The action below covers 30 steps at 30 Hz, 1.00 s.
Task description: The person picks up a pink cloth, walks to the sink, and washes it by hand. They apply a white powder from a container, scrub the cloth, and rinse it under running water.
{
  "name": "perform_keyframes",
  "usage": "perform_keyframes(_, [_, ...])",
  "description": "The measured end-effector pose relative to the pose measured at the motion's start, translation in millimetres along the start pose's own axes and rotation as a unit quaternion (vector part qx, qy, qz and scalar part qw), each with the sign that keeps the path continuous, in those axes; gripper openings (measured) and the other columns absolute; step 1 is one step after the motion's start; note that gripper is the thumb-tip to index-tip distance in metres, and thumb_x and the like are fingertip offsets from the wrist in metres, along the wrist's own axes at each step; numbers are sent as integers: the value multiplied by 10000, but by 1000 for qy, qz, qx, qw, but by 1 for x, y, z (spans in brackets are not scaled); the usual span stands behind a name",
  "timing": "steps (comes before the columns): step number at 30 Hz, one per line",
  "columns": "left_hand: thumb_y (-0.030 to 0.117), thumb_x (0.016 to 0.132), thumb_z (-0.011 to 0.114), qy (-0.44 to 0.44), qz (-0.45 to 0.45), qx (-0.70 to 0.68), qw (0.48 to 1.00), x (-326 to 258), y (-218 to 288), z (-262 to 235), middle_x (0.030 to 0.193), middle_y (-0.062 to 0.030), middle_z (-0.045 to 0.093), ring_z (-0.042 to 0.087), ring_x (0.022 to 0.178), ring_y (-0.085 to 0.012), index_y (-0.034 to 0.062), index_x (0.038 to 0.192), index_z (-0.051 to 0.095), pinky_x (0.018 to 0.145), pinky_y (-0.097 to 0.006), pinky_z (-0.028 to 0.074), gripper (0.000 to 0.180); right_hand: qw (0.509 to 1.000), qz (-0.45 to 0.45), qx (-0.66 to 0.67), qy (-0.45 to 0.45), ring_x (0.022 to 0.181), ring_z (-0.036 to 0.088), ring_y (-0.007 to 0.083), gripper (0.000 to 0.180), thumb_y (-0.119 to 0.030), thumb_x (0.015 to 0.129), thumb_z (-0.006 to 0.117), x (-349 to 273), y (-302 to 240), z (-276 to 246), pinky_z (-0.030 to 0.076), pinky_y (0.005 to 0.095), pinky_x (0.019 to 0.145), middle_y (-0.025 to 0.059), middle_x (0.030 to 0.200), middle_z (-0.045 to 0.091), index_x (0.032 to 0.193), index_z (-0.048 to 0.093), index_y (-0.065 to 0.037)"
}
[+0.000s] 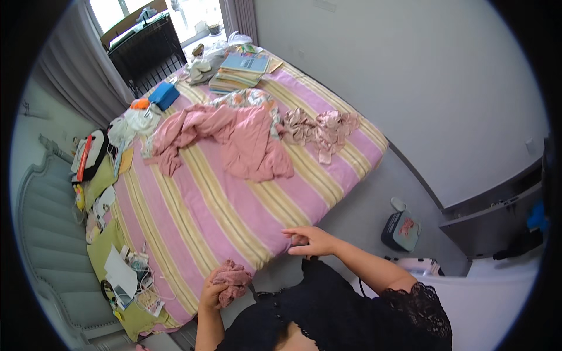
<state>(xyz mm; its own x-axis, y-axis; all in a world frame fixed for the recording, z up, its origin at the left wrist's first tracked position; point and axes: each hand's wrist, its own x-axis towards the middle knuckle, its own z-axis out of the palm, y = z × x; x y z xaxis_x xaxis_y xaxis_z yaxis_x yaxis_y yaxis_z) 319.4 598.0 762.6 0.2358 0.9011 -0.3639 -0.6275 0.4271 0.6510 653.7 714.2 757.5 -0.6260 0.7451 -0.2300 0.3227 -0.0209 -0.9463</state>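
My left hand (213, 292) is closed around a bunched, dusty-pink cloth (234, 282), held at the near edge of the bed; its exact kind is hidden by the crumpling. Over the bed's near right edge, my right hand (309, 241) has its fingers stretched out and apart, with nothing in it. Whether it touches the striped bedspread (228, 216) I cannot tell. Farther off on the bed lies a rumpled pink garment or cover (252, 140), with a white floral cloth (249, 98) behind it. Shiny pink satin clothing (328, 128) is heaped to its right.
Books (240, 70) are stacked at the far end, near a blue box-like item (163, 95). Along the padded headboard (52, 234) lie green pillows (105, 257), papers (122, 274) and tangled cables. A dark bag (401, 231) sits on the floor at right, near a low cabinet (492, 222).
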Motion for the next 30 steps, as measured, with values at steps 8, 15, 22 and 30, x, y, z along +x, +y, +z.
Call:
perform_keyframes(8, [-29,723,631,-55,-102,58,992,179,-42,158,1218,-198,576,583,1110,-316,-53,1244,488,947,-414,486,541,966,66,164,188,890,626,131,546,-216,820,730,-77,81,-189,504,272,778,89,1125,605,1294,527,-37])
perform_keyframes(15, [-40,775,621,-143,-220,50,964,325,-110,269,1187,-165,593,595,1079,-288,-29,1258,496,927,-386,494,499,956,83,165,230,956,603,134,531,-181,834,713,-155,91,-310,493,289,836,97,1158,591,1309,514,-50])
perform_keyframes(22, [-37,795,579,-230,-267,132,927,462,-199,441,1217,-177,575,610,1054,-266,-22,1289,474,865,-360,527,505,821,51,183,539,1080,556,173,509,-155,861,640,-317,160,-512,451,314,929,117,1218,562,1322,483,-9])
perform_keyframes(30, [-43,794,592,-245,-313,123,909,587,-311,645,1177,-114,601,616,1016,-187,16,1284,495,825,-299,532,502,745,80,283,599,933,585,153,464,-158,875,624,-404,260,-668,467,262,797,101,1164,575,1291,497,7])
